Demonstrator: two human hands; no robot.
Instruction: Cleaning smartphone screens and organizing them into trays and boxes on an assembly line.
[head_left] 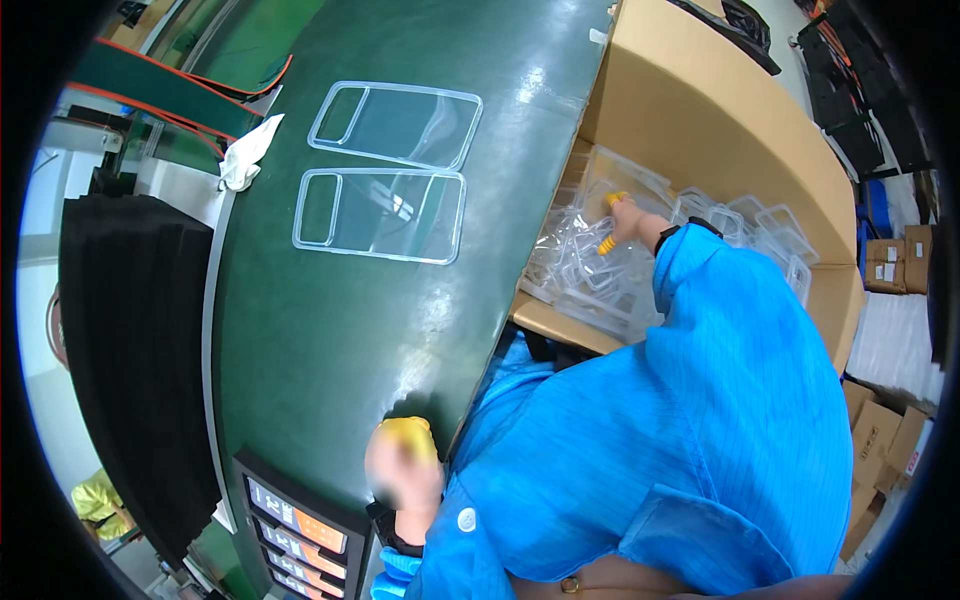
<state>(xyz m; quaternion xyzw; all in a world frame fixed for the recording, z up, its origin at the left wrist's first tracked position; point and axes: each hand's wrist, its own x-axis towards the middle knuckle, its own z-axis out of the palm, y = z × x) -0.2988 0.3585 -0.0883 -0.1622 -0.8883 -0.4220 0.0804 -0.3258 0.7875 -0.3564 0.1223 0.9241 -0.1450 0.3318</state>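
Observation:
My right hand (625, 222), with yellow finger covers, reaches into a large open cardboard box (700, 95). Its fingers are apart, among a heap of clear plastic cases (590, 265); no case is visibly gripped. My left hand (405, 462) is at the near part of the green table (330, 350), close to its edge. Yellow covers show on it too, but its fingers are blurred. Two clear rectangular cases that look like phone cases, a far one (400, 125) and a nearer one (385, 215), lie side by side on the table, each with a window at its left end.
A black-framed rack with orange-and-white cards (300, 530) stands at the table's near left. A crumpled white cloth (248, 153) lies at the left edge, beside a black pleated cover (135, 350). Brown cartons (880, 440) are stacked far right. Another person in yellow (97, 502) appears lower left.

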